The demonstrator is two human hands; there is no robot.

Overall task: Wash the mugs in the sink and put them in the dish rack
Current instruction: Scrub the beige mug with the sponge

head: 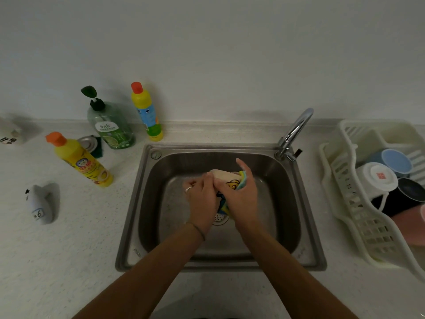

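Two hands meet over the sink (285, 180): the left hand (202, 199) grips a cream mug (226, 178) with a yellow print, and the right hand (241, 196) holds a sponge (242, 180) against it, index finger raised. Three mugs, blue (395, 162), white (377, 178) and dark (411, 189), sit upturned in the rack (358, 217) on the surface (80, 238) right of the tap (296, 130). Left stand three bottles (147, 111).

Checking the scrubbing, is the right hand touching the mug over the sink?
Touching. The head view shows the right hand wrapped over the cream mug, pressing a sponge against it.
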